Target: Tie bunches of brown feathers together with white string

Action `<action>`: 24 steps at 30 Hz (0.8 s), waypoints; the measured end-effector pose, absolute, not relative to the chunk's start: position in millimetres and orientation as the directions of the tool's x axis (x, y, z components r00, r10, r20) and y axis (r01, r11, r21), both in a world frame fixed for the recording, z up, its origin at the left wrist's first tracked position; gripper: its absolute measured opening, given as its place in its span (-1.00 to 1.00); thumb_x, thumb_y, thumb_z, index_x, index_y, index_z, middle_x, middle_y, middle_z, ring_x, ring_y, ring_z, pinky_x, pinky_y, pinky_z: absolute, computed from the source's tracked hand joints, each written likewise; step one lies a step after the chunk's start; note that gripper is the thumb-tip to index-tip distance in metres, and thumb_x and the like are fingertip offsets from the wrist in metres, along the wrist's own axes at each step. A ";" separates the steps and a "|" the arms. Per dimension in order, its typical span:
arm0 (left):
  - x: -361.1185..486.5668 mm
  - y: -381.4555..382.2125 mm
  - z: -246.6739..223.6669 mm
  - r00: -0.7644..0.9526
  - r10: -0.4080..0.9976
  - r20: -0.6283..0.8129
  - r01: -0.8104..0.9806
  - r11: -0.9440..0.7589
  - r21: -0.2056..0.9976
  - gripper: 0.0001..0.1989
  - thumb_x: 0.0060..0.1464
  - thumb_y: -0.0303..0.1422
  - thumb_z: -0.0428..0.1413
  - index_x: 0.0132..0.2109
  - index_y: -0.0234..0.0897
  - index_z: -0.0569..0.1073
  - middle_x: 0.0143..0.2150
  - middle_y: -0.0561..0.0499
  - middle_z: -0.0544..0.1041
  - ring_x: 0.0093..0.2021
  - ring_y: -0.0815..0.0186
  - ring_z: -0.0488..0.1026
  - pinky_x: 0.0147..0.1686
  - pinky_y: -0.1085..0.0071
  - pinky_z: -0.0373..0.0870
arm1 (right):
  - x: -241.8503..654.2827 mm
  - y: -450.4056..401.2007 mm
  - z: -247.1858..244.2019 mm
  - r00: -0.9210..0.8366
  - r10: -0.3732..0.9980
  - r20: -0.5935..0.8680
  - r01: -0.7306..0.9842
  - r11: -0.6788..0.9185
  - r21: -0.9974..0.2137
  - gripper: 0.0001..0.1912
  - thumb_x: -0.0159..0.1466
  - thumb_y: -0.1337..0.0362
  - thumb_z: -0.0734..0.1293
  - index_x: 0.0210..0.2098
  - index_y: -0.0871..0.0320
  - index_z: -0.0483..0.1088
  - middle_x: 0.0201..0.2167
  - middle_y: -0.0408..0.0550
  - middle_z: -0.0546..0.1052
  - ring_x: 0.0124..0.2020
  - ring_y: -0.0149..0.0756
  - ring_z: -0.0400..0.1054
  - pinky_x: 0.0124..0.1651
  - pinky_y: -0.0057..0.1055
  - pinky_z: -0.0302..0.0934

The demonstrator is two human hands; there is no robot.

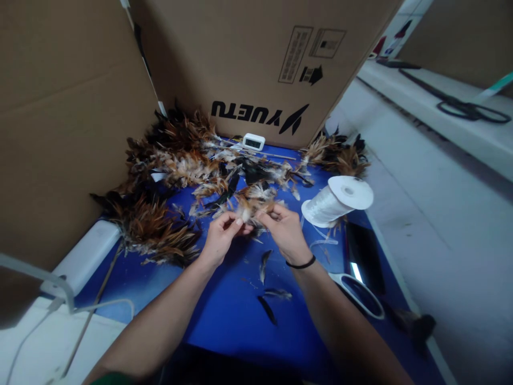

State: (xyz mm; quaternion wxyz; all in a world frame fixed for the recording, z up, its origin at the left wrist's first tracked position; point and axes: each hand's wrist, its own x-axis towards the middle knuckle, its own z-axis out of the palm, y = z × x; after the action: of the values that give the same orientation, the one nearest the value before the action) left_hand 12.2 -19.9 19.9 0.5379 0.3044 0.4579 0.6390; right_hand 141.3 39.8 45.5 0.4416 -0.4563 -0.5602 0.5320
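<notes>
My left hand [223, 235] and my right hand [285, 231] are close together over the blue table [224, 315]. Between them is a small bunch of light brown and whitish feathers [249, 209], pinched by the thumb and fingers of each hand. Just beyond lie loose feathers [256, 171], brown, black and white. A large brown and black feather bundle [154, 224] rests left of my left hand. To the right of my right hand, a white spool [339, 199] of clear ribbon leans at a tilt, its loose end on the table.
Cardboard boxes [256, 64] stand behind and at the left. A small digital display [254, 141] sits at the back. On the right are a dark phone [364, 256] and white-handled scissors [356, 294]. Black scissors [460, 107] lie on a ledge. A white power strip [86, 256] is at the left.
</notes>
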 end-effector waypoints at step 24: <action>2.4 -17.6 24.9 -0.075 0.956 -0.284 -0.849 0.088 0.521 -0.93 0.03 -0.60 0.09 -0.34 -0.40 0.44 -0.39 -0.05 0.58 -0.42 0.42 0.54 -0.35 0.56 0.52 | 147.6 33.2 55.8 -0.611 0.791 -0.022 0.088 0.040 -0.995 -0.66 0.07 0.27 0.36 -0.13 0.14 0.42 -0.23 -0.03 0.54 -0.24 -0.30 0.42 -0.14 -0.31 0.30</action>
State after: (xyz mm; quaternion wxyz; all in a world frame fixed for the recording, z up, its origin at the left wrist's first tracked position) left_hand 2.4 -17.6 24.9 0.6742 0.0891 0.2991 0.6693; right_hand 147.6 33.2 55.8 0.2895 -0.3328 -0.6605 0.6076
